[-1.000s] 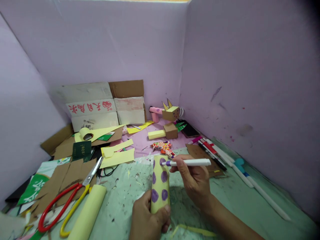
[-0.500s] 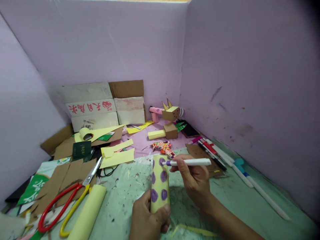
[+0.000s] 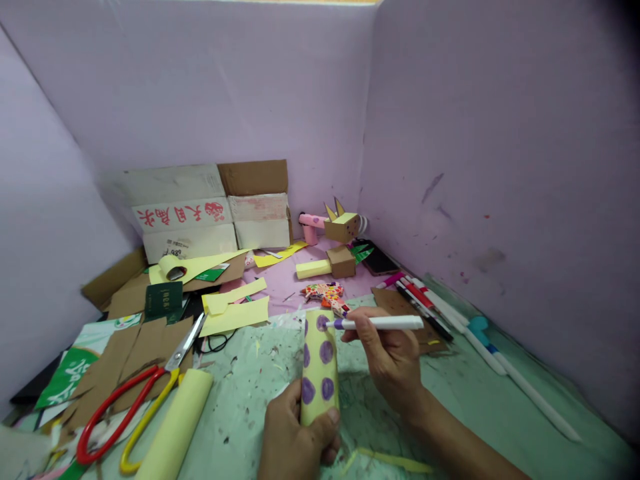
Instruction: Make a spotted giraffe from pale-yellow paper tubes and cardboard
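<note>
My left hand [image 3: 299,432] is wrapped round the lower end of a yellow paper tube [image 3: 316,367], which stands nearly upright before me. Purple spots cover the side of the tube facing me. Between the thumb and fingers of my right hand [image 3: 390,360] is a white marker [image 3: 390,323], lying almost level. Its purple tip end meets the tube at the upper right spot. Just beyond the tube sits a small piece covered in colourful patterned paper [image 3: 323,291].
Scissors [image 3: 175,360] and a plain yellow paper roll [image 3: 177,427] lie at left, beside cut cardboard [image 3: 125,367]. Several markers [image 3: 430,307] line the right wall. Farther back are a cardboard-headed figure [image 3: 343,228], a cardboard cube on a yellow tube [image 3: 341,262] and a phone [image 3: 377,259].
The marker tip has shifted very slightly on the upper right spot, and the tube has turned a touch to the left. Everything else looks the same.
</note>
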{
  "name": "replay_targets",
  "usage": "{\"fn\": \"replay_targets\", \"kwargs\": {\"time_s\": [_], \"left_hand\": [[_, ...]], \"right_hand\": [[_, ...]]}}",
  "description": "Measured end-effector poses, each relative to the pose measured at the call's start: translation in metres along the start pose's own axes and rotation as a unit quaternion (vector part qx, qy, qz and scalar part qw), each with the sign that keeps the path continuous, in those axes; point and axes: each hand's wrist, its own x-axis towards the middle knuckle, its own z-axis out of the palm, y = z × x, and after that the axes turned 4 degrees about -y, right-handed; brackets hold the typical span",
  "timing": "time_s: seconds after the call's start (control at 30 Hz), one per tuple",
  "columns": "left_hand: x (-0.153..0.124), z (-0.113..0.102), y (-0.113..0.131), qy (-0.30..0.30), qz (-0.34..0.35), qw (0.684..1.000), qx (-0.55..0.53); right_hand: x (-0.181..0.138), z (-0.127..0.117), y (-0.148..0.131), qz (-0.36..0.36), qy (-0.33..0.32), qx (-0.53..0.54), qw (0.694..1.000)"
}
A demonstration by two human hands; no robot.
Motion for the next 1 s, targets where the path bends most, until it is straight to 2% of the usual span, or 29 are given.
{"fn": "replay_targets", "kwargs": {"time_s": [0.3,0.4,0.5,0.57,0.67,0.83,0.9,1.0], "left_hand": [[0.001,-0.001,0.001,0.004,-0.016,1.0,-0.018],[0.0,-0.003,0.002,-0.014,-0.019,0.999,-0.041],[-0.003,-0.005,0.004,-0.043,0.0,0.997,-0.071],[-0.004,-0.006,0.005,-0.062,0.021,0.994,-0.091],[-0.002,-0.008,0.007,-0.077,0.042,0.989,-0.122],[0.008,-0.014,0.008,-0.078,0.055,0.984,-0.152],[0.011,-0.017,0.008,-0.082,0.066,0.982,-0.157],[0.013,-0.019,0.006,-0.107,0.075,0.979,-0.156]], "right_hand": [[0.0,0.002,-0.001,0.02,0.002,0.035,0.999],[0.003,0.001,-0.003,0.074,0.039,0.108,0.991],[0.009,-0.001,-0.004,0.143,0.087,0.187,0.968],[0.012,-0.001,-0.002,0.183,0.089,0.221,0.954],[0.014,0.002,0.002,0.237,0.039,0.272,0.932],[0.009,0.011,0.001,0.299,-0.104,0.379,0.87],[0.005,0.014,-0.002,0.303,-0.162,0.4,0.85],[-0.001,0.016,-0.006,0.295,-0.223,0.405,0.837]]}}
